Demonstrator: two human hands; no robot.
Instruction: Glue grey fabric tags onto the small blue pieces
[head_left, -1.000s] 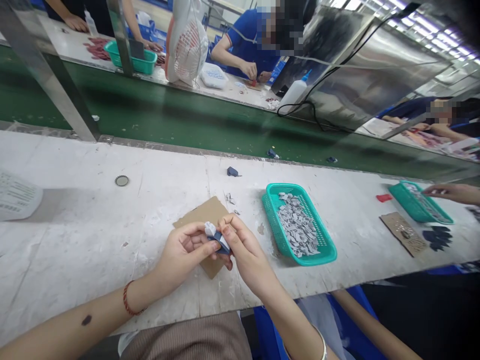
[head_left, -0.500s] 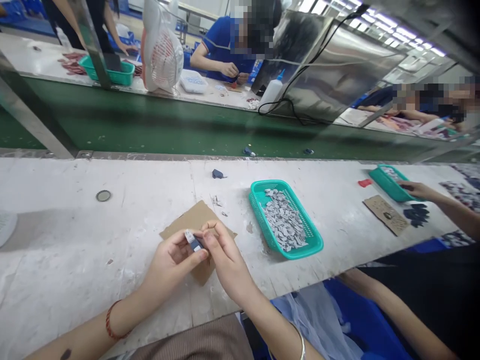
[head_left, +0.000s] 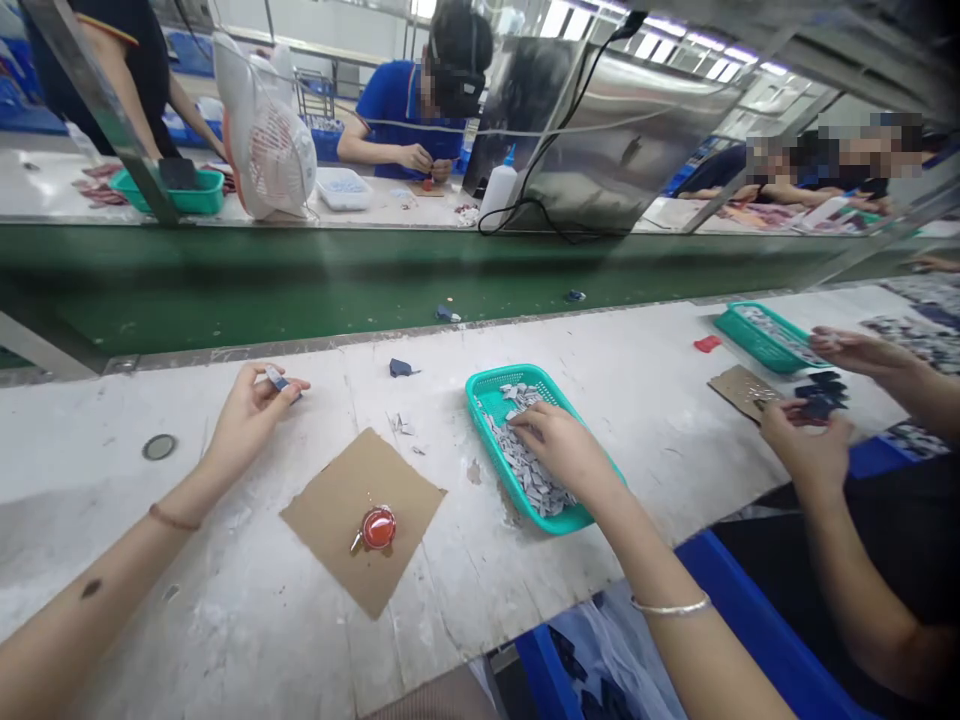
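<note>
On the left side of the bench, my left hand (head_left: 255,410) is closed around a small dark blue piece with a pale grey part (head_left: 276,379). My right hand (head_left: 562,445) reaches into a green plastic basket (head_left: 480,425) of small flat grey pieces (head_left: 534,480), fingertips pinched on one of them. Between my hands a square of brown cardboard (head_left: 330,510) lies on the bench. A round red bottle-cap-like disc (head_left: 379,528) with glossy liquid in it sits on the cardboard, a small stick beside it.
A dark blue piece (head_left: 403,368) and a metal cap (head_left: 159,447) lie on the bench. At right, a co-worker's hands (head_left: 814,440) work by another green basket (head_left: 757,340) and cardboard. Beyond the green belt (head_left: 315,280), other people sit near a white bottle (head_left: 498,186).
My hands have parted. The left moved up and left with the blue piece; the right moved into the basket. The red disc on the cardboard is now uncovered. The camera view has shifted.
</note>
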